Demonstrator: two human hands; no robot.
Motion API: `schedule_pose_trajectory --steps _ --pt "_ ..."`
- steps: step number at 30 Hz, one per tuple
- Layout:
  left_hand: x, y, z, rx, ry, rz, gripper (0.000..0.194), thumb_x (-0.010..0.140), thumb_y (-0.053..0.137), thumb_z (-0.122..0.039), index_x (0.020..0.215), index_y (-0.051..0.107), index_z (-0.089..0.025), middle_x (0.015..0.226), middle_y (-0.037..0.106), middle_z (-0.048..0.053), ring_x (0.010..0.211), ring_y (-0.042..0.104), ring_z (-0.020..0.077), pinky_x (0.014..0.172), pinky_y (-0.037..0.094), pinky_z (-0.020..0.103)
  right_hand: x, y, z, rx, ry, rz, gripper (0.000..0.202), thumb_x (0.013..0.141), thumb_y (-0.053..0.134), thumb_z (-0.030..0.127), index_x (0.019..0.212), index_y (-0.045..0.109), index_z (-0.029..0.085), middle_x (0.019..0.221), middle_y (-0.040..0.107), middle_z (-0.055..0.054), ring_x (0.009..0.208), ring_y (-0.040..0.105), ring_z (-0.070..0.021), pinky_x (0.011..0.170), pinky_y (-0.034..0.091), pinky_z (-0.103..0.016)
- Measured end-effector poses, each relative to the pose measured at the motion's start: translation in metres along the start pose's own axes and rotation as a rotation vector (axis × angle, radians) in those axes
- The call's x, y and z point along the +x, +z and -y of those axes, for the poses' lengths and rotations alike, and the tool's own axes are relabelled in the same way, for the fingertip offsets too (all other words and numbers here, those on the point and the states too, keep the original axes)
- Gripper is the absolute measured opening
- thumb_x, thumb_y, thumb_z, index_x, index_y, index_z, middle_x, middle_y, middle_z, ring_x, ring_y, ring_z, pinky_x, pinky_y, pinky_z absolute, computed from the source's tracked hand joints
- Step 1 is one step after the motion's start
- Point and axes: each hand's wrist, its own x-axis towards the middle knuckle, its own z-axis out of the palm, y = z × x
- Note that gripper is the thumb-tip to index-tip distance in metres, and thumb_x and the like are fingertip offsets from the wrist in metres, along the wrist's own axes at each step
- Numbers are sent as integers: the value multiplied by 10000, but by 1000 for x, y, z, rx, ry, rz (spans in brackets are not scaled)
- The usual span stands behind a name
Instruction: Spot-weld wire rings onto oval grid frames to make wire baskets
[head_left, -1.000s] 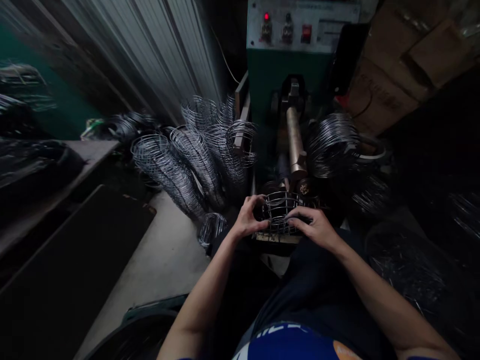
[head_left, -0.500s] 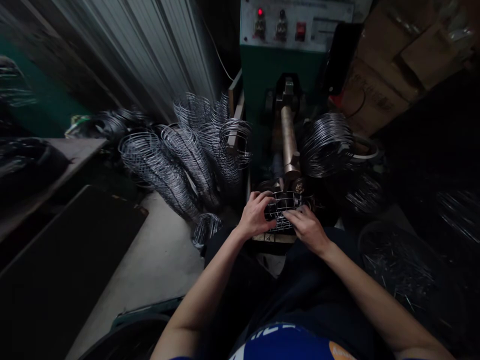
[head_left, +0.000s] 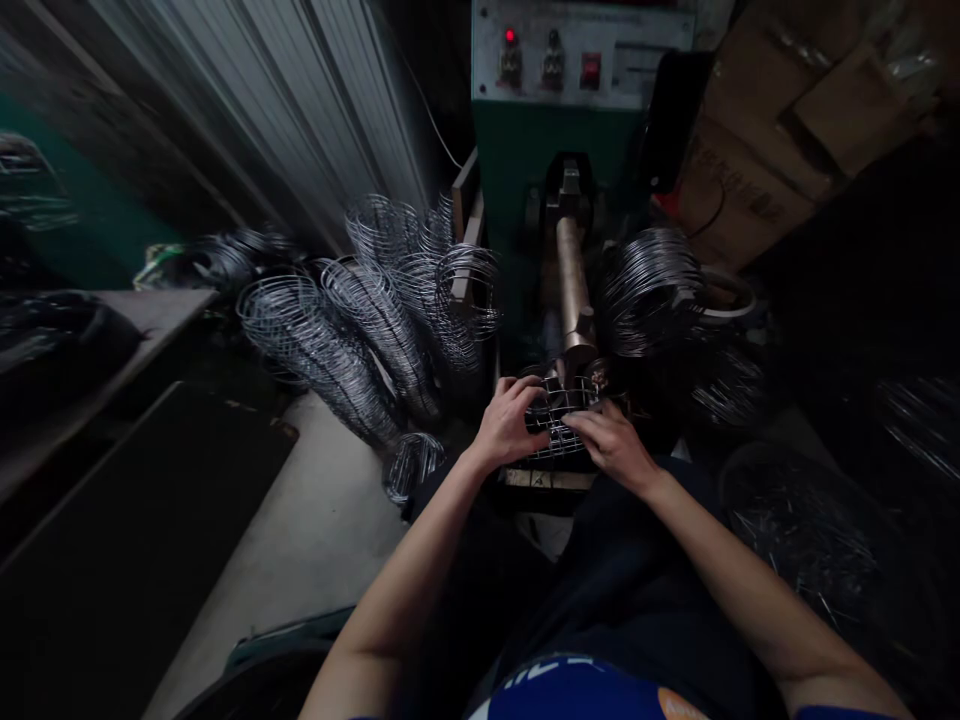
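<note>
A small wire basket (head_left: 559,432) made of crossing metal rods lies under the end of the machine's metal arm (head_left: 573,290). My left hand (head_left: 510,425) grips its left side, the fingers curled over the top and the thumb lower down. On the other side my right hand (head_left: 613,443) is closed at the basket's right edge, its fingertips pressed on the wires. Whether the right fingers also hold a loose wire is too dark to tell. The arm's tip comes down just behind the basket's far edge.
Tall stacks of wire rings (head_left: 322,350) lean at the left. A bundle of wire hoops (head_left: 651,290) sits right of the arm. Behind is a green machine with a switch panel (head_left: 570,55) and a red light. Cardboard boxes (head_left: 739,200) stand back right; loose wire pieces (head_left: 806,530) lie lower right.
The view has tilted slightly, so the machine panel appears lower. Both hands keep hold of the wire basket, which has turned or shifted a little under the arm.
</note>
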Motion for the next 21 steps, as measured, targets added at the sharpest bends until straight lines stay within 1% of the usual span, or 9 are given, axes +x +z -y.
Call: schedule_pose_trajectory --steps 4,6,8,9,12,14,16,18,21 --pt "3 1 1 -6 -5 7 519 658 796 -232 1156 655 -188 1337 630 84 1153 513 297 974 520 450 0 2 -1 22 26 -1 287 999 533 141 1232 676 230 1130 744 -53 1040 633 -244 926 547 -407" --pt "5 2 3 -9 -8 5 508 656 807 -248 1140 658 -195 1327 637 76 1152 523 292 961 520 436 1 5 1 7 43 -3 276 1009 519 143 1229 662 227 1135 732 -61 1042 635 -235 967 526 -416" --pt "10 2 6 5 -9 -2 504 645 822 -262 1117 660 -197 1309 650 69 1151 531 290 962 514 429 3 8 1 -36 84 -37 231 1017 506 151 1171 664 218 1089 721 -71 1001 643 -227 1002 497 -436" --pt "13 2 7 16 -11 -7 503 641 828 -269 1110 661 -195 1302 656 68 1146 536 290 967 510 429 5 10 1 -62 118 -61 197 1019 506 164 1119 668 213 1051 711 -75 978 638 -229 995 493 -442" --pt "22 0 11 56 -5 -5 496 655 826 -276 1115 662 -192 1303 654 69 1112 545 283 981 498 429 12 13 -4 -104 199 -109 149 1019 513 223 950 644 203 954 656 -85 940 592 -254 884 515 -418" --pt "25 -1 12 82 6 11 490 661 823 -274 1117 663 -192 1311 647 69 1100 539 283 980 496 427 15 13 -7 -96 214 -112 162 1022 513 252 908 617 202 932 631 -85 933 570 -258 839 516 -399" --pt "27 -2 11 104 6 9 491 662 822 -287 1119 664 -198 1307 647 65 1101 525 290 960 500 426 16 14 -8 -77 213 -127 169 1027 519 267 893 604 207 919 629 -78 927 572 -251 871 507 -401" --pt "29 -3 11 113 -1 2 491 665 821 -310 1118 667 -204 1296 648 67 1116 515 299 949 501 435 17 13 -7 -65 224 -133 172 1028 529 277 886 608 217 914 639 -69 929 585 -248 934 491 -424" --pt "36 -4 13 102 -19 18 496 656 824 -322 1115 672 -206 1288 639 82 1136 517 309 962 493 463 17 9 -2 -55 282 -139 179 1020 544 302 876 623 231 907 645 -69 923 598 -256 976 480 -462"
